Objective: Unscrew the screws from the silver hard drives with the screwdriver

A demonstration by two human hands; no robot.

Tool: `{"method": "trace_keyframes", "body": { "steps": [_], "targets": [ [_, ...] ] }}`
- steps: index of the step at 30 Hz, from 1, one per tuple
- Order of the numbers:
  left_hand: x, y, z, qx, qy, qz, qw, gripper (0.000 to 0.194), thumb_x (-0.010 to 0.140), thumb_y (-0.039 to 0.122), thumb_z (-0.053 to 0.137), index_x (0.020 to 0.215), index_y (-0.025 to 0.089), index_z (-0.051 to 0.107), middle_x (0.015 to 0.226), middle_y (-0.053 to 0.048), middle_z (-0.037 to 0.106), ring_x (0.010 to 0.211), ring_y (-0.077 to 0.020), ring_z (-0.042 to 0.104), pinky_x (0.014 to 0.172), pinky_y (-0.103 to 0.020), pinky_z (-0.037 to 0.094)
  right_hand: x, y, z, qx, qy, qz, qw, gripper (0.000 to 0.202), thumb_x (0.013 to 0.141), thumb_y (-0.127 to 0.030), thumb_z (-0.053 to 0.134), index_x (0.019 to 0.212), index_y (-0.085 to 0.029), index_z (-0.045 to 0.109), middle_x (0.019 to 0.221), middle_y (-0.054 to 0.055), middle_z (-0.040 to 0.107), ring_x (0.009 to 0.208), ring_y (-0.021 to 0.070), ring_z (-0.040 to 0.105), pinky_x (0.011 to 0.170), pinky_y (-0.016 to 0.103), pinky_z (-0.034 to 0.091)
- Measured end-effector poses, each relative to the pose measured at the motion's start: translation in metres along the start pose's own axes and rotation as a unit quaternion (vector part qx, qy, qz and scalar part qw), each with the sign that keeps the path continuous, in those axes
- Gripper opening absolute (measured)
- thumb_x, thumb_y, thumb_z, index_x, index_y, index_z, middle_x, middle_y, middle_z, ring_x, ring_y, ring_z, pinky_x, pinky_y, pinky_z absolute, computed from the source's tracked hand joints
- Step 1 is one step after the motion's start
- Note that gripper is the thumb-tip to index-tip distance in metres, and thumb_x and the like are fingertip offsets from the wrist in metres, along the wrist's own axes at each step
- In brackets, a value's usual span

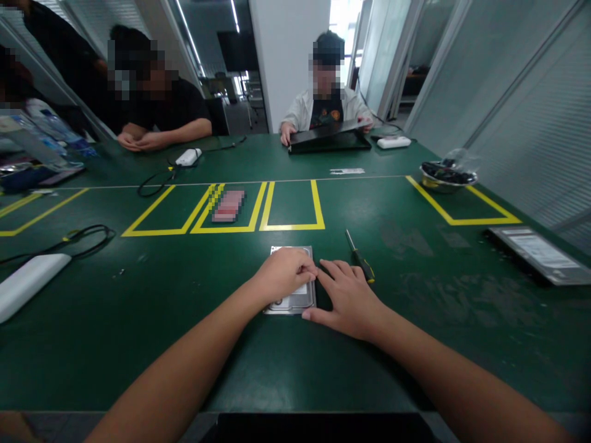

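A silver hard drive [296, 302] lies flat on the green table [286, 369] in front of me. My left hand [285, 272] rests over its top, covering much of its label. The left fingers are curled together near the drive's right edge; anything between them is too small or hidden to make out. Spread on the table just right of the drive is my right hand [351, 298], its index fingertip close to the left fingers and its thumb by the drive's lower right corner. A screwdriver [362, 261] with a dark and yellow handle lies beyond my right hand.
A larger metal-cased unit [542, 252] sits at the right. Behind it stands a bowl of dark items [447, 174]. Yellow tape rectangles [293, 227] mark the table. A white power strip [32, 283] lies at left. Across the table, a person holds a black panel [327, 132].
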State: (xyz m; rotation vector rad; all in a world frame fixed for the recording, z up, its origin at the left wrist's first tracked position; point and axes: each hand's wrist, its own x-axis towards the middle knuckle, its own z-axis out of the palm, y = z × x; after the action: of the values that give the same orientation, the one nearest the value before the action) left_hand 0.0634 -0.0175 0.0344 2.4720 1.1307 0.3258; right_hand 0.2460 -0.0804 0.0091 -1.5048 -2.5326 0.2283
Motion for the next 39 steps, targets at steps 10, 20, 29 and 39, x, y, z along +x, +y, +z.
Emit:
{"method": "trace_keyframes", "body": {
  "steps": [10,20,29,39],
  "targets": [
    [-0.008,-0.004,-0.002,0.001,-0.012,0.042,0.999,0.023,0.089,0.016,0.057,0.100,0.021,0.076,0.097,-0.005,0.073,0.088,-0.0178,0.065,0.081,-0.031,0.048,-0.002,0.000,0.000,0.000,-0.001,-0.003,1.000,0.084,0.081,-0.074,0.052,0.141,-0.016,0.048,0.142,0.018,0.049,0.126,0.0389,0.042,0.100,0.057,0.035],
    [-0.009,-0.005,-0.003,0.014,-0.010,0.068,0.998,0.023,0.090,0.014,0.058,0.102,0.020,0.076,0.096,-0.005,0.072,0.088,-0.0174,0.065,0.081,-0.030,0.048,-0.001,0.001,0.000,0.000,0.000,-0.001,1.000,0.084,0.080,-0.074,0.053,0.142,-0.017,0.049,0.142,0.018,0.049,0.127,0.0388,0.042,0.101,0.057,0.035],
    [-0.009,-0.007,-0.002,-0.003,0.000,0.077,0.997,0.021,0.089,0.014,0.059,0.100,0.019,0.076,0.094,-0.004,0.073,0.085,-0.0162,0.065,0.078,-0.029,0.048,-0.002,0.001,0.000,0.000,0.001,-0.002,1.000,0.084,0.080,-0.074,0.054,0.141,-0.017,0.049,0.141,0.018,0.049,0.126,0.0387,0.043,0.100,0.057,0.036],
    [-0.010,-0.014,0.000,0.010,0.015,0.093,0.996,0.015,0.090,0.019,0.058,0.090,0.018,0.073,0.088,-0.003,0.071,0.082,-0.0158,0.063,0.077,-0.029,0.046,-0.002,0.002,0.001,-0.006,0.005,-0.009,1.000,0.081,0.081,-0.074,0.052,0.137,-0.016,0.053,0.142,0.019,0.049,0.127,0.0392,0.042,0.101,0.057,0.035]
  ]
}}
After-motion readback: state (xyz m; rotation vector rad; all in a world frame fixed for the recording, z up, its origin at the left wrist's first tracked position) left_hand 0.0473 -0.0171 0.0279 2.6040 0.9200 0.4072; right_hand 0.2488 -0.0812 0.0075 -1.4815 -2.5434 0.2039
